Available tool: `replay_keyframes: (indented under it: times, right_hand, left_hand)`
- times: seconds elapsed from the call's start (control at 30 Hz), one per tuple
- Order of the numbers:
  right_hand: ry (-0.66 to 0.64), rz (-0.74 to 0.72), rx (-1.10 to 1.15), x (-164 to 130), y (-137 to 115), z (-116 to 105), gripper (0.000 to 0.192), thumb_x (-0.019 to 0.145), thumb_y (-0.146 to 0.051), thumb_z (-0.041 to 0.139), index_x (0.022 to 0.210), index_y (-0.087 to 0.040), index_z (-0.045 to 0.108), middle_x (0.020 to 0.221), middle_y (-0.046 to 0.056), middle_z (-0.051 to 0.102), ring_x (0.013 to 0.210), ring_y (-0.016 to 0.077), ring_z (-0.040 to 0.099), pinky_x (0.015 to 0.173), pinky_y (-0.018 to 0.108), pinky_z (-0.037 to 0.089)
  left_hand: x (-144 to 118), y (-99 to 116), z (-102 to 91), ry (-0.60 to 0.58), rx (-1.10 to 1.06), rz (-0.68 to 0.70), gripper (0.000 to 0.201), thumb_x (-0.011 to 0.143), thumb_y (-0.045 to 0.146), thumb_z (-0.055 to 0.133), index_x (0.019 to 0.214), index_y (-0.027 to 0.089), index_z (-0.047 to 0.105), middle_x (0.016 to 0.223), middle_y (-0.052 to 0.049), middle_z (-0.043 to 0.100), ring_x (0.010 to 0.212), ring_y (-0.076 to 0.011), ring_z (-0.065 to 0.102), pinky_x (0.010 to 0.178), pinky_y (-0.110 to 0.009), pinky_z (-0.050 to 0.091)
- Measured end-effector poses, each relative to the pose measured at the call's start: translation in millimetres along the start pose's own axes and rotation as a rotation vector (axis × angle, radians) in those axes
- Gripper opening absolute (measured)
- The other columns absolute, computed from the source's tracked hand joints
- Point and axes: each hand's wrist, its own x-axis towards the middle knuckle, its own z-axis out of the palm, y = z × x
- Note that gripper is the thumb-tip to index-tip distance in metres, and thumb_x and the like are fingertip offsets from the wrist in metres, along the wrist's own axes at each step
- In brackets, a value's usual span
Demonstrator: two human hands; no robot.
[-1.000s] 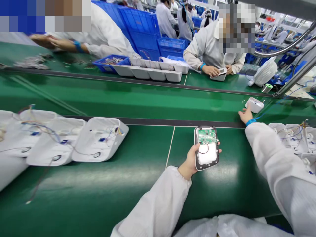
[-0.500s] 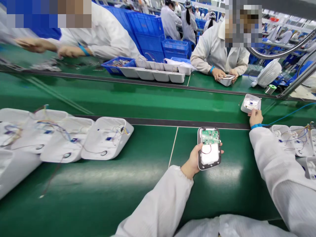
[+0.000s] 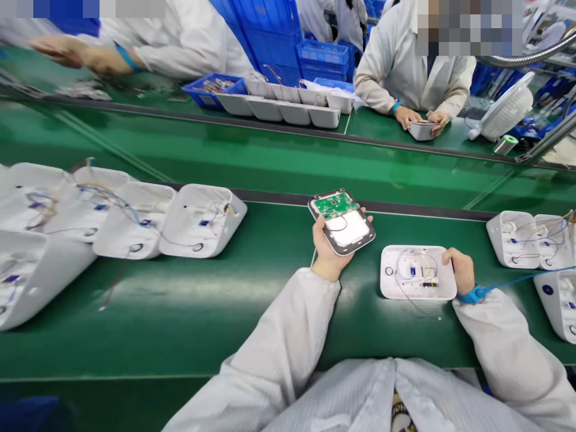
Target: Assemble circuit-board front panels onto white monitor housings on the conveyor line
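The left hand holds a flat grey-rimmed panel with a green circuit board tilted above the green bench, grip closed around its near edge. The right hand grips the right end of a white plastic housing shell with wires inside, lying just right of the panel.
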Motion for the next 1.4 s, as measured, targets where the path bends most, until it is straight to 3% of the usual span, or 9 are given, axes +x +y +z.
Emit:
replay_keyframes:
  times: [0.23, 0.37, 0.47, 0.57, 0.83, 0.93, 1.13, 1.27, 1.4]
  right_hand:
    - [-0.061, -0.018, 0.123, -22, -26, -16, 0.031, 0.096, -0.050, 0.047, 0.097, -0.023, 0.063, 0.051, -0.005, 0.049, 0.045, 0.0154, 0.047, 0.049, 0.029, 0.039]
    - [-0.296, -0.285, -0.100, -64, -61, -24, 0.024, 0.097, -0.036, 0.052, 0.078, -0.024, 0.061, 0.066, 0.001, 0.069, 0.059, 0.0179, 0.066, 0.057, 0.031, 0.049]
    - [-0.318, -0.346, -0.343, -92, -83, -8, 0.008, 0.091, -0.031, 0.065, 0.095, -0.024, 0.065, 0.088, 0.005, 0.077, 0.075, 0.0225, 0.073, 0.067, 0.034, 0.055]
    - [-0.350, -0.237, -0.441, -104, -94, 13, 0.015, 0.093, -0.030, 0.063, 0.105, -0.023, 0.065, 0.091, 0.007, 0.076, 0.075, 0.0238, 0.073, 0.066, 0.036, 0.057]
    - [-0.678, -0.134, 0.014, -73, -126, 20, 0.038, 0.101, -0.019, 0.040, 0.133, -0.029, 0.058, 0.098, 0.001, 0.077, 0.089, 0.0165, 0.074, 0.081, 0.031, 0.059]
    - [-0.644, -0.142, -0.003, -53, -134, 27, 0.038, 0.100, -0.020, 0.045, 0.135, -0.029, 0.058, 0.095, 0.001, 0.077, 0.086, 0.0170, 0.074, 0.080, 0.031, 0.059]
    - [-0.369, -0.200, -0.099, -20, -145, 58, 0.015, 0.095, -0.031, 0.059, 0.094, -0.028, 0.074, 0.085, 0.004, 0.069, 0.077, 0.0197, 0.066, 0.068, 0.034, 0.055]
    - [-0.394, -0.210, -0.031, -14, -151, 72, 0.014, 0.095, -0.029, 0.061, 0.093, -0.028, 0.075, 0.090, 0.004, 0.072, 0.084, 0.0202, 0.067, 0.075, 0.036, 0.055]
    - [-0.329, -0.112, -0.025, -18, -152, 79, 0.011, 0.090, -0.034, 0.067, 0.088, -0.026, 0.075, 0.073, 0.000, 0.071, 0.061, 0.0156, 0.062, 0.060, 0.030, 0.053]
  left_hand:
    - [-16, 0, 5.4, -0.050, 0.008, -0.111, 0.072, 0.081, 0.063, 0.053, 0.135, 0.015, 0.054, 0.123, -0.019, 0.069, 0.115, -0.0382, 0.065, 0.102, -0.054, 0.045]
    - [-33, -7, 7.8, -0.076, -0.004, -0.175, 0.077, 0.079, 0.066, 0.055, 0.137, 0.016, 0.053, 0.128, -0.019, 0.067, 0.114, -0.0381, 0.065, 0.104, -0.054, 0.043]
    - [-42, -13, 10.7, -0.080, -0.009, -0.230, 0.078, 0.080, 0.067, 0.054, 0.138, 0.015, 0.051, 0.130, -0.020, 0.065, 0.113, -0.0389, 0.066, 0.102, -0.055, 0.043]
    - [-46, -17, 13.1, -0.076, -0.007, -0.269, 0.079, 0.081, 0.067, 0.051, 0.141, 0.016, 0.048, 0.129, -0.020, 0.065, 0.112, -0.0398, 0.066, 0.101, -0.056, 0.044]
    - [-49, -19, 17.1, -0.126, 0.024, -0.302, 0.079, 0.077, 0.063, 0.057, 0.138, 0.013, 0.051, 0.131, -0.020, 0.064, 0.113, -0.0412, 0.065, 0.101, -0.057, 0.043]
    - [-53, -21, 17.7, -0.165, 0.070, -0.240, 0.078, 0.071, 0.060, 0.066, 0.133, 0.014, 0.057, 0.133, -0.018, 0.063, 0.120, -0.0428, 0.060, 0.101, -0.055, 0.046]
    - [-65, -33, 6.5, -0.242, 0.224, -0.074, 0.080, 0.056, 0.051, 0.085, 0.125, 0.016, 0.064, 0.129, -0.015, 0.066, 0.131, -0.0415, 0.052, 0.110, -0.050, 0.042]
    - [-69, -39, 0.0, -0.247, 0.320, -0.054, 0.076, 0.048, 0.045, 0.091, 0.116, 0.019, 0.067, 0.121, -0.012, 0.070, 0.129, -0.0409, 0.053, 0.113, -0.051, 0.039]
    - [-70, -42, -3.1, -0.303, 0.387, -0.054, 0.079, 0.052, 0.054, 0.089, 0.118, 0.017, 0.066, 0.109, -0.013, 0.072, 0.115, -0.0384, 0.063, 0.105, -0.050, 0.047]
